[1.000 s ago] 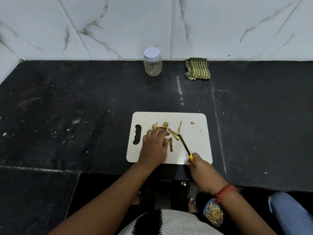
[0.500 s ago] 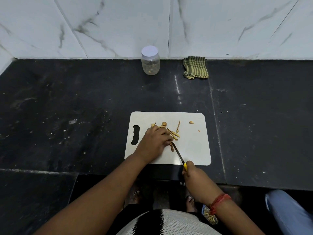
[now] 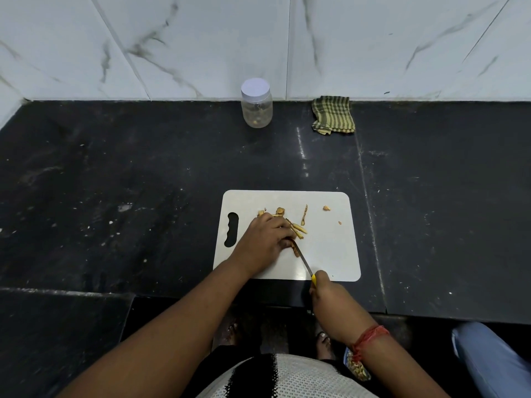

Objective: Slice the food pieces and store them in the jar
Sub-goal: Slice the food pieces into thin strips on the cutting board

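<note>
While our left hand (image 3: 265, 239) holds a food piece (image 3: 295, 249) down on the white board (image 3: 330, 248) with curled fingers and our right hand (image 3: 323, 285) grips the knife (image 3: 304, 261), we are slicing, and next we must open the closed jar (image 3: 256, 103) far back on the surface.

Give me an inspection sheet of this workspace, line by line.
Surface: black counter, scuffed, white specks.
Job's things: white board near front edge; food pieces scattered on it; knife blade on a piece; jar, lid on, at the wall.
Clutter: green striped cloth right of jar.
Hands: left hand pins a food piece; right hand grips the yellow knife handle.
Cables: nothing seen.
Surroundings: marble wall; a second person's blue sleeve lower right.
</note>
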Demonstrator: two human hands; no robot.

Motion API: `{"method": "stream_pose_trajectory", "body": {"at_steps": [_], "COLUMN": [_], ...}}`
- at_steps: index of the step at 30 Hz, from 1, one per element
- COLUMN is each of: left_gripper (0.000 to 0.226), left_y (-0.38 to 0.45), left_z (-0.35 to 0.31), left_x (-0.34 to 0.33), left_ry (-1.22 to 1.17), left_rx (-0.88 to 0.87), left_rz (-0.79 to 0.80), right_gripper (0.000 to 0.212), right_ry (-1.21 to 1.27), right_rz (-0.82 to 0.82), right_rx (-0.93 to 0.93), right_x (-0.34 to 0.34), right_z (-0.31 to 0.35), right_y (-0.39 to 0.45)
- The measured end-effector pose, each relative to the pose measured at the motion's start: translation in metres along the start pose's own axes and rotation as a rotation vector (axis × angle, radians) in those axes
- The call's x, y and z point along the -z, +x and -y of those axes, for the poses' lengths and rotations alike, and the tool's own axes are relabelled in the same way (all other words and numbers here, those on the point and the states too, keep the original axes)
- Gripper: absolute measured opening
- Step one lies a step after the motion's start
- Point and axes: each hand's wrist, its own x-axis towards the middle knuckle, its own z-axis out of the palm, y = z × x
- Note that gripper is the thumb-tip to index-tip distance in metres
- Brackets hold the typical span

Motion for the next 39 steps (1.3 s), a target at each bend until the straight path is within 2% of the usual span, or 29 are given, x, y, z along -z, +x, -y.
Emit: {"method": "stream_pose_trajectory", "body": {"at_steps": [8,14,25,35,39], "left_gripper": [0.018,0.02,0.009,0.014,0.01], "left_y": [0.002,0.002,0.019,0.021,0.02], "left_z": [0.002,0.001,0.006,0.014,0.014], "left_x": [-0.002,-0.002,0.008,0.007,0.008], "left_ry": [-0.007,-0.007,0.152,0.189,0.2], "left_rx": [0.001,-0.01,-0.177,-0.178,-0.156], "left_rz": [0.006,0.008,0.029,0.003,-0.022], "right_gripper": [0.021,0.017,0.022,0.021,0.024], "right_ry": [-0.037,-0.036,-0.05,-0.05,-0.077], "right_rz": [-0.004,0.008,-0.006,0.008,0.023], "right_rx": [0.0,-0.026,-0.001,-0.002,-0.003], "right_x": [-0.002,-0.003,-0.008,-0.004,-0.008], "right_z": [0.0,0.002,-0.016,-0.015,-0.023], "right_y": [0.008,0.015,0.009,0.016,0.012]}}
